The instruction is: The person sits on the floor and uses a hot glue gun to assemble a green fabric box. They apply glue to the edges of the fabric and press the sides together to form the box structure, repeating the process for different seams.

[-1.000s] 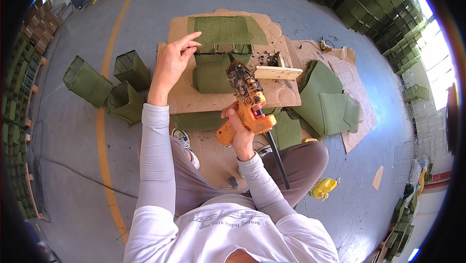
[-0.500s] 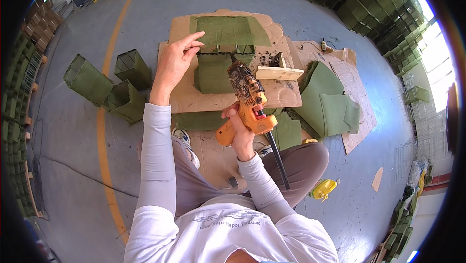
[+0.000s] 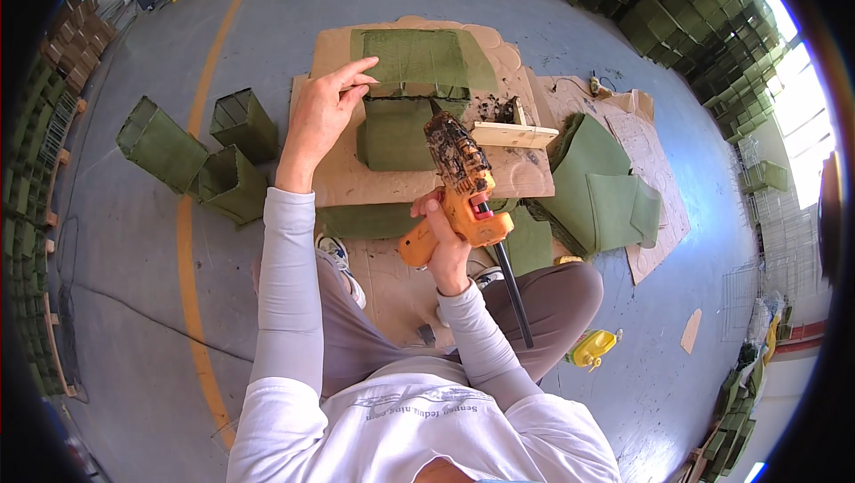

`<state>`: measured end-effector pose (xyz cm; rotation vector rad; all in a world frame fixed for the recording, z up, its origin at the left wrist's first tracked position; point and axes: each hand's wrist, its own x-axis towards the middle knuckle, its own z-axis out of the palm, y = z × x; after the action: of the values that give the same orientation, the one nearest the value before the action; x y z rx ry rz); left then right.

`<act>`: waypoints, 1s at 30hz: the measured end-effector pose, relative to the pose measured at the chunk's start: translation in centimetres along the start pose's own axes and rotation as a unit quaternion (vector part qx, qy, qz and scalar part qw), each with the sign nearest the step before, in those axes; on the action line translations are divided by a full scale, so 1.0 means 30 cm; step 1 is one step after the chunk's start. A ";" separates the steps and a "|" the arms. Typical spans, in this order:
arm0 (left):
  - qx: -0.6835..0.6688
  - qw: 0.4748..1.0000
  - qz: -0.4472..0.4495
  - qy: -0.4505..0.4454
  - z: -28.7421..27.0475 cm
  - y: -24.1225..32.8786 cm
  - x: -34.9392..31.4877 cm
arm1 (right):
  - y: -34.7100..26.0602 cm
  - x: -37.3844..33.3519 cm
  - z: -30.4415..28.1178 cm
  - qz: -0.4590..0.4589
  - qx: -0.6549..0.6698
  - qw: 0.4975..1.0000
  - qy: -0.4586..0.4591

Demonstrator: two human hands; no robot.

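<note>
My right hand (image 3: 448, 247) is wrapped round the handle of an orange glue gun (image 3: 481, 220). Dark residue cakes its front half, and a black glue stick (image 3: 514, 300) sticks out of its rear. The nozzle points away from me, close to the seam of a green fabric-like box piece (image 3: 399, 143). A flat green panel (image 3: 414, 55) with thin ribs extends beyond that seam. My left hand (image 3: 322, 122) hovers by the seam's left end, its index finger stretched out and the fingers apart. Whether a fingertip touches the green edge is hard to tell.
Cardboard (image 3: 334, 184) lies under the work, with a wooden strip (image 3: 514, 135) on its right. Several green open boxes (image 3: 245, 126) stand to the left. Folded green pieces (image 3: 592, 189) lie to the right. A yellow bottle (image 3: 594, 347) sits by my right knee.
The glue gun has shifted slightly to the right, its nozzle moving along the seam. My left hand has stayed almost still.
</note>
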<state>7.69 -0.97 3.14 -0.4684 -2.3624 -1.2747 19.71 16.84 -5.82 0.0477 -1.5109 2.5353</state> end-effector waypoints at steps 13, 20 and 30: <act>0.005 1.000 -0.003 -0.002 -0.003 0.006 -0.001 | -0.001 0.006 -0.013 -0.013 0.011 1.000 0.010; -0.004 1.000 -0.004 0.002 -0.004 0.007 0.001 | -0.003 0.012 -0.021 -0.021 0.014 1.000 0.010; 0.013 1.000 -0.024 -0.015 -0.006 0.019 0.005 | 0.022 -0.001 0.003 0.000 0.003 0.999 -0.033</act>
<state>7.87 -0.81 3.69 -0.4298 -2.4254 -1.2656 19.63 16.46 -6.37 0.1329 -1.5280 2.5619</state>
